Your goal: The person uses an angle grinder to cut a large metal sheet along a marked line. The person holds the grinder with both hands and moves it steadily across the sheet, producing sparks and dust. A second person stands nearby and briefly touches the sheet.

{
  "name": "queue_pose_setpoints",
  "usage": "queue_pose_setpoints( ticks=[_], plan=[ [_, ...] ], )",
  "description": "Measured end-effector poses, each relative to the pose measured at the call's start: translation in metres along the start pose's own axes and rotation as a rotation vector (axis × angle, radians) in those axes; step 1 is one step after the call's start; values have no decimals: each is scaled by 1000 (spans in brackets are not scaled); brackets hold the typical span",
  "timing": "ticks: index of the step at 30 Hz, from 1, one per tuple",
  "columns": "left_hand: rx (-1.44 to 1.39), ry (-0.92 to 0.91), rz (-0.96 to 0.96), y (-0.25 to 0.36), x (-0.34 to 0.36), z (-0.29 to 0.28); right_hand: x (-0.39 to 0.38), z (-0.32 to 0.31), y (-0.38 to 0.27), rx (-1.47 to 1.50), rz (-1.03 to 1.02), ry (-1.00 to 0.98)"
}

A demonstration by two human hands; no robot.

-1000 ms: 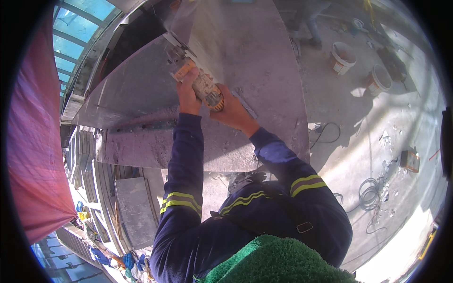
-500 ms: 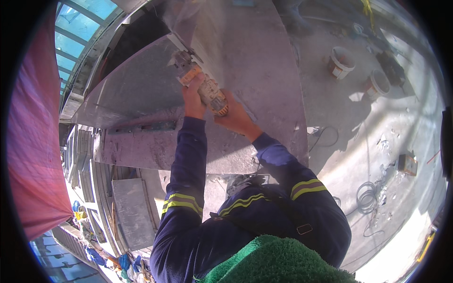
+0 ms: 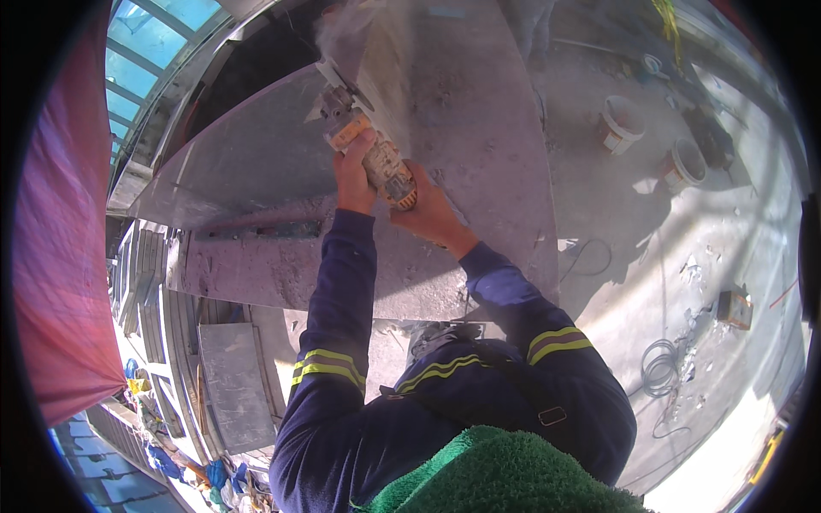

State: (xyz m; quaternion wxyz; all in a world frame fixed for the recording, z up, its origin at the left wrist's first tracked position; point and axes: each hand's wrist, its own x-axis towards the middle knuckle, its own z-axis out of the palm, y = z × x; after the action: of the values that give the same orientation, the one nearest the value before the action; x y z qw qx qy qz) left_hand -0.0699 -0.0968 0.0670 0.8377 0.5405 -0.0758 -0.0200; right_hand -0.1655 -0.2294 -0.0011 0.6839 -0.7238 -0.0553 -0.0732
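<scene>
Both my hands grip a dusty orange angle grinder (image 3: 385, 162), which points away from me and up to the left. My left hand (image 3: 353, 175) is wrapped round its body behind the orange head. Around the rear end closes my right hand (image 3: 432, 209). The grinder's disc (image 3: 352, 87) stands on edge beside a grey slab (image 3: 256, 145) that lies on a large dusty work table (image 3: 479, 154). Dust (image 3: 346, 34) hangs beyond the disc and blurs where it meets the slab's edge.
Two white buckets (image 3: 622, 124) (image 3: 684, 164) stand on the floor at the right. Nearer lie a coiled cable (image 3: 658, 368), a small box (image 3: 735, 309) and scattered debris. Stacked slabs (image 3: 231, 385) lean at the lower left, beside a red sheet (image 3: 68, 256). A dark metal bar (image 3: 286, 229) lies on the table.
The grinder has shifted very slightly, with both hands keeping their grip. A denser dust plume now rises beyond the disc. The whole view has tilted a little.
</scene>
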Motion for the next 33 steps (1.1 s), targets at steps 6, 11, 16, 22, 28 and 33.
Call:
queue_pose_setpoints(
  ticks=[6, 11, 16, 22, 28, 33],
  plan=[
    [4, 9, 0, 2, 3, 0, 2, 0, -4, -16, -23, 11],
    [-8, 3, 24, 4, 9, 0, 5, -2, -13, -36, 7, -6],
    [-39, 21, 24, 6, 13, 2, 9, -5, -16, -38, -5, -20],
    [-2, 21, 34, 12, 19, 1, 20, 1, -12, -22, -41, -1],
    [-33, 38, 16, 11, 19, 0, 16, 0, -14, 2, -17, -9],
    [-28, 38, 22, 7, 15, -3, 12, 2, -11, -12, 15, -9]
  ],
)
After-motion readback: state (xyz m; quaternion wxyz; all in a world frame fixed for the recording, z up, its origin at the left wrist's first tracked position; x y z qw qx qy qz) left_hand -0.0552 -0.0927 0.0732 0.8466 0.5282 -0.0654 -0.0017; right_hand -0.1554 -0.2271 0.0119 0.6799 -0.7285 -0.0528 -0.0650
